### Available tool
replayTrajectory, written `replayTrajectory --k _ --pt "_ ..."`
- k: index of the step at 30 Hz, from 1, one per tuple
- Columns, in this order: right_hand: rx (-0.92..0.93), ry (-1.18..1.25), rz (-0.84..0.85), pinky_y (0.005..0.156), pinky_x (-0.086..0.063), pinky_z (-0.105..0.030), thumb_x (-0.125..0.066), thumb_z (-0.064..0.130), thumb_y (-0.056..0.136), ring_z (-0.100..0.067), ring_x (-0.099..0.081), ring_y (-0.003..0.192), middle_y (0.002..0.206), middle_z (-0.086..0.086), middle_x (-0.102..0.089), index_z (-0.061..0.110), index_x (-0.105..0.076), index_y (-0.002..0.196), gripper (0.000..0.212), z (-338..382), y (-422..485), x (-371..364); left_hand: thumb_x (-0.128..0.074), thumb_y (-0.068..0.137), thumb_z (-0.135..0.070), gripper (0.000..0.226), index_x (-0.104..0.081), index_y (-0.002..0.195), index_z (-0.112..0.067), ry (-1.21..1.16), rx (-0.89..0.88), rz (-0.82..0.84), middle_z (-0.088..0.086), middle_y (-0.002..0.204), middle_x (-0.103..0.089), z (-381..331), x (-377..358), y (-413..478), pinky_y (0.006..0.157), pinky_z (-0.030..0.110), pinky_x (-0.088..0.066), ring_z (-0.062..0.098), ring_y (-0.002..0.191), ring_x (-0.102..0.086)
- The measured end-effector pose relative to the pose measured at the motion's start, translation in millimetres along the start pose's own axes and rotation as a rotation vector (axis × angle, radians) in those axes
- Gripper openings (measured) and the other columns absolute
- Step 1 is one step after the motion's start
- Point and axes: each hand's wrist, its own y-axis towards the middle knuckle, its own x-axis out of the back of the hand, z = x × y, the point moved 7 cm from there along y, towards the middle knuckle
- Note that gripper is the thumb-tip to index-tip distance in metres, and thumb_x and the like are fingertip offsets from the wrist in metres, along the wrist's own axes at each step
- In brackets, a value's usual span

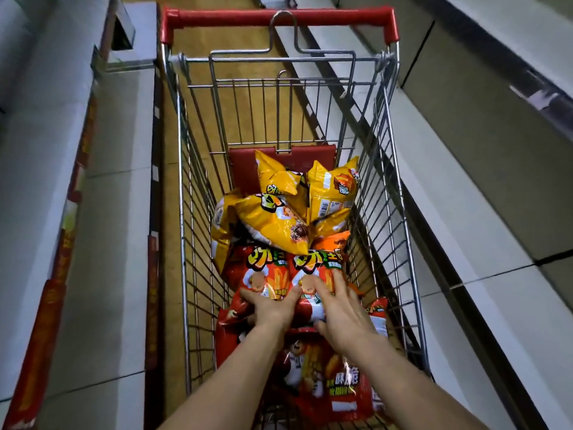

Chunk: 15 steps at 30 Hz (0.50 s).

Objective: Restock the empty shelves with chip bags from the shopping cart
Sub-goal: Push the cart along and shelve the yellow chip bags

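Two red chip bags are being taken hold of in the shopping cart [279, 17]
White shelves [40, 169] are seen on both sides, and the cart is stood between them, with yellow bags [273, 218] piled at the far end. The left red bag [263, 271] is gripped at its bottom end by the left hand [269, 308], thumb on top. The right red bag [313, 268] is pinched by the right hand [339, 308], fingers laid over it and thumb tucked under. Next, it seems both bags must be lifted clear of the wire sides and stood on a shelf
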Motion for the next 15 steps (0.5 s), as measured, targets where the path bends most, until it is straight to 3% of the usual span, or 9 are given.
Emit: replayTrajectory --k 10,15 --pt "-0.024 -0.019 -0.023 0.110 -0.036 -0.046 -0.059 0.015 0.094 -0.037 -0.019 0.143 0.160 -0.007 0.009 0.035 -0.013 0.151 0.077 4 44 26 -0.078 0.075 -0.048 0.129 0.023 0.150 -0.021 -0.001 0.041 0.019 0.026 0.155 -0.021 -42 -8 23 0.111 0.051 -0.030 0.043 0.140 -0.029" --pt "-0.030 -0.018 -0.040 0.108 -0.039 -0.044 -0.058 0.013 0.094 -0.037 -0.021 0.142 0.160 -0.008 0.006 0.038 -0.015 0.149 0.075 8 59 40 -0.064 0.085 -0.057 0.111 0.012 0.154 -0.014 0.354 0.008 0.133 0.021 0.158 -0.019 -78 11 26 0.115 0.049 -0.029 0.042 0.141 -0.027"
